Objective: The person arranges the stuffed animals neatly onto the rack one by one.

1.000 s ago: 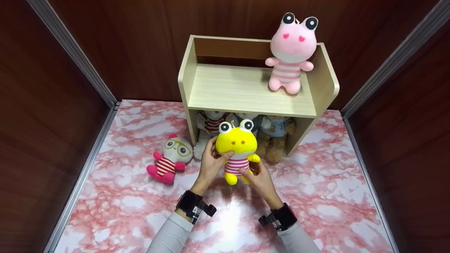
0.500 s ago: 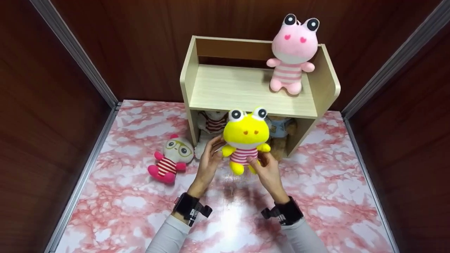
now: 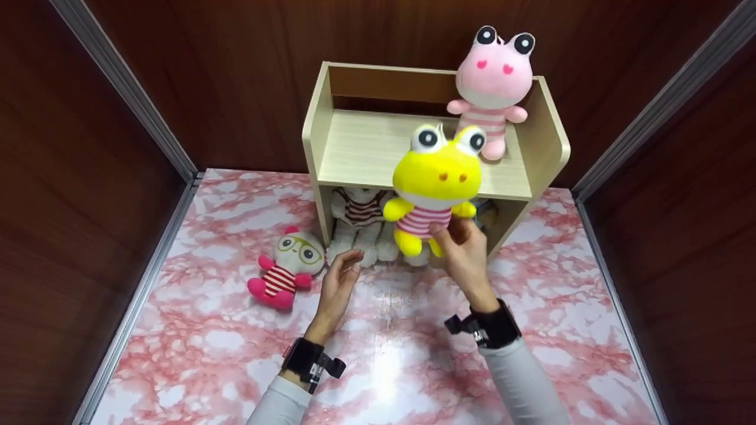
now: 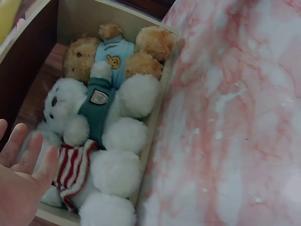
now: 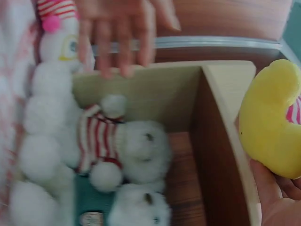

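My right hand [image 3: 466,257] holds a yellow frog plush toy [image 3: 437,183] by its lower body, with the thumb on the pink-striped belly. The frog is upright in the air before the shelf's upper board, overlapping a pink frog plush [image 3: 495,77] that sits at the right of that board. In the right wrist view the yellow frog [image 5: 265,127] is cut off at the edge. My left hand [image 3: 336,289] is off the toy, holding nothing, in front of the lower compartment. Its fingers [image 4: 34,153] look extended in the left wrist view.
A pale wooden shelf [image 3: 354,150] stands at the back. Its lower compartment holds white teddy bears [image 4: 68,103] and a brown teddy bear [image 4: 80,59] in a blue shirt. A panda plush [image 3: 280,277] with glasses lies left of the shelf on the pink marbled surface [image 3: 218,342].
The yellow frog has risen and shifted right and back toward the upper board in my right hand. My left hand has let go of it and drawn back to the left and down.
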The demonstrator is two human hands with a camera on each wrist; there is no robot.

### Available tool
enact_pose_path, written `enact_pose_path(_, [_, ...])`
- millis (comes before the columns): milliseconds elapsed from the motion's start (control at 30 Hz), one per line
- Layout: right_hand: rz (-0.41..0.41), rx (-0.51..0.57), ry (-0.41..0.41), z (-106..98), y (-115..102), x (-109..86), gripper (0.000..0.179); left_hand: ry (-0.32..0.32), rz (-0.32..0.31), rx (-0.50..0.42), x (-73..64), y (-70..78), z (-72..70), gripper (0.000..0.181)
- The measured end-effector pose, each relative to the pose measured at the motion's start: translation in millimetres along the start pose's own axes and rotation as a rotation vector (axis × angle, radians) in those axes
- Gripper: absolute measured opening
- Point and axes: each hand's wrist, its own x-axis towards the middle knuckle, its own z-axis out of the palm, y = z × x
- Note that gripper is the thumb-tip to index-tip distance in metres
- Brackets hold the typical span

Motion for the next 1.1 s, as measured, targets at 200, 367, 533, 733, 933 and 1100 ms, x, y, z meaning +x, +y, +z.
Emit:
enact_pose_path(200, [-0.016, -0.031, 0.042, 4, -12, 30.9, 0.032, 0.029, -0.026, -0.021, -5.5, -4.4, -3.7, 0.034])
enact_pose_path(367, [-0.017, -0.008, 0.049, 10, -22, 55.8, 0.035, 0.041, -0.029, -0.018, -6.8, -6.4, -5.3, 0.034])
enact_pose_path(533, [-0.002, 0.002, 0.042, 18, -38, 73.6, 0.034, 0.045, -0.029, -0.018, -5.7, -7.7, -7.0, 0.034])
enact_pose_path(733, [-0.005, -0.073, 0.056, 23, -33, 96.5, 0.033, 0.046, -0.032, -0.014, -4.5, -7.7, -8.4, 0.034])
enact_pose_path(933, [-0.019, -0.124, 0.030, 29, -22, 119.9, 0.034, 0.057, -0.036, 0.005, -3.8, -8.1, -9.5, 0.034])
enact_pose_path(1100, [0.038, -0.195, -0.004, 32, -19, 132.1, 0.038, 0.078, -0.063, 0.033, -4.2, -7.3, -9.2, 0.031])
